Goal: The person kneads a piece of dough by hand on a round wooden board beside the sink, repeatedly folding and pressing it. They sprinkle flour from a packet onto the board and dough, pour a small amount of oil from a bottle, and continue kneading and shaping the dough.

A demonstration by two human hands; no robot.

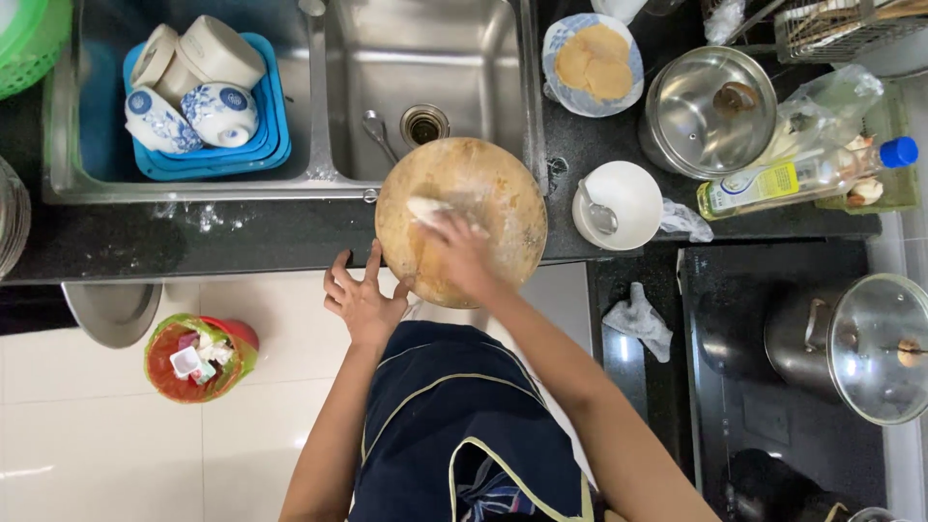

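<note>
Round wooden cutting board [474, 208], dusted pale, lies on the dark counter [193, 242] at the steel sink's [454, 58] edge; left hand [362, 304], fingers spread, steadies its rim while right hand [459, 253] presses a whitish piece [425, 208], evidently mid-work.

A round wooden board [462, 220] straddles the counter edge and the sink's [454, 58] front rim, leaving the basin behind it open apart from a spoon [379, 133] beside the drain. To the right, a white bowl [619, 203] just beside the board, a plate of flat cakes [593, 63], a steel pot [709, 111] and a lying bottle [807, 176] crowd the worktop. The left basin is filled by a blue rack of bowls [205, 106].
</note>
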